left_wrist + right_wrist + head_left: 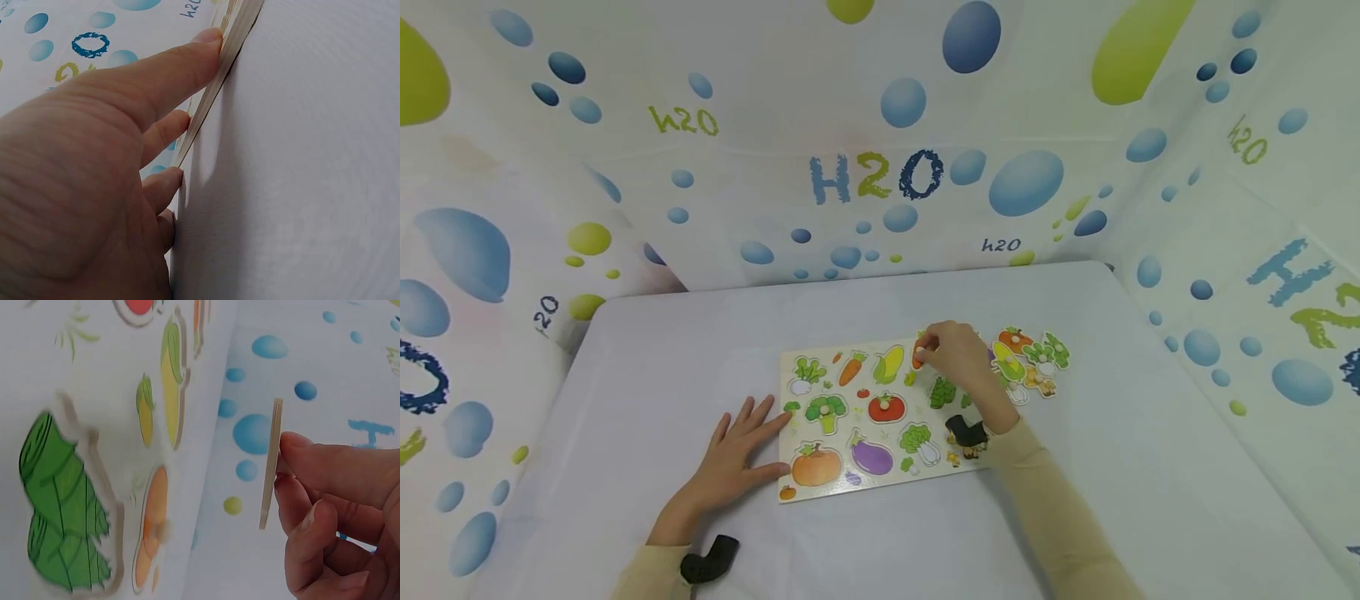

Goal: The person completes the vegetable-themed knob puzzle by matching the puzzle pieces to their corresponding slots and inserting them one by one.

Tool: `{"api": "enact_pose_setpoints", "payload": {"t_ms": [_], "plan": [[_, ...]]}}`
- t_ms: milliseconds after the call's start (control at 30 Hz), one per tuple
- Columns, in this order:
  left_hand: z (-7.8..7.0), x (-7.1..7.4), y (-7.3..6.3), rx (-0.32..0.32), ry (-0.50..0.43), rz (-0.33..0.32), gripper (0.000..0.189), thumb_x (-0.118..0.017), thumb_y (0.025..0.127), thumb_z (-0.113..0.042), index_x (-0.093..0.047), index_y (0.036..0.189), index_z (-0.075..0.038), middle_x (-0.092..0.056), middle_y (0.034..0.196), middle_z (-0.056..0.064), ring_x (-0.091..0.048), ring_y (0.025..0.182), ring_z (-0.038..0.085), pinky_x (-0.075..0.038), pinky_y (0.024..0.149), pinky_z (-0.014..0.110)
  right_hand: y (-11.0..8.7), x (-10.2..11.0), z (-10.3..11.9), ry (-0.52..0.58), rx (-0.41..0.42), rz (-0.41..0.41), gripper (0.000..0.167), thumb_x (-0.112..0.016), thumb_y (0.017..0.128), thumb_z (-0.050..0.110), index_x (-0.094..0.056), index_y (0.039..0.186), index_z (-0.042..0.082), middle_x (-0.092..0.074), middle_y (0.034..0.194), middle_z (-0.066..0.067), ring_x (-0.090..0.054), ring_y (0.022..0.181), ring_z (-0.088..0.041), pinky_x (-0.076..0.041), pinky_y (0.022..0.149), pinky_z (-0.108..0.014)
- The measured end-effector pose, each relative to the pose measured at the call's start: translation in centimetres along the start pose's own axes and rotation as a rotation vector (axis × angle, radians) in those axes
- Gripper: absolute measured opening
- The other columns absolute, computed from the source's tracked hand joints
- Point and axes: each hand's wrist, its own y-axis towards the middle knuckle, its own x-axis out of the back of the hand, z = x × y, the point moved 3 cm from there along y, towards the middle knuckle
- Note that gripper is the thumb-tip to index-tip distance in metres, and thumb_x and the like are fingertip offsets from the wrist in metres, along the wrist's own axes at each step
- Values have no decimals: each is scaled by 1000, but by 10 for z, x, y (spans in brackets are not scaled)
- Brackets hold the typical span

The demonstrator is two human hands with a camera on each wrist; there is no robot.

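A wooden vegetable puzzle board [842, 417] lies on the white table, with a carrot [852, 368], a tomato [886, 408], an eggplant [872, 457] and other vegetables on it. My left hand [737, 454] rests at its left side with fingers spread. In the left wrist view, the thumb [206, 53] and fingertips touch the board's edge [231, 56]. Over the far edge, my right hand [958, 358] pinches an orange puzzle piece [917, 357] between thumb and fingers. The right wrist view shows this piece [272, 469] edge-on, so its face is hidden there.
Loose puzzle pieces lie in an overlapping pile on the table to the right of the board, among them a corn [1007, 362] and a red-orange one [1015, 338]. My right forearm [1052, 500] crosses the board's right end and hides part of it. Printed cloth [775, 108] walls surround the table.
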Motion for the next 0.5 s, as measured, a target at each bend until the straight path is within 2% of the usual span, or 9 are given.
{"api": "enact_pose_setpoints", "payload": {"t_ms": [133, 300, 500], "plan": [[1, 1, 1, 2, -5, 3, 71, -73, 81, -44, -51, 143, -17, -30, 158, 19, -14, 148, 46, -3, 115, 68, 5, -11, 16, -2, 21, 14, 10, -73, 88, 21, -72, 85, 11, -65, 76, -2, -53, 65, -16, -39, 52, -23], [1, 1, 1, 1, -12, 4, 71, -73, 81, -43, -52, 143, -17, -30, 158, 19, -14, 148, 46, -3, 115, 68, 12, -28, 34, -28, 51, 37, 10, -73, 87, 21, -71, 83, 13, -63, 73, 0, -51, 60, -13, -36, 46, -20], [2, 0, 0, -5, -16, -1, 71, -74, 81, -43, -52, 142, -16, -30, 158, 19, -14, 148, 46, -4, 114, 68, 19, -44, 51, -26, 47, 67, 10, -74, 87, 21, -72, 79, 15, -63, 74, 1, -51, 57, -12, -35, 43, -20]]}}
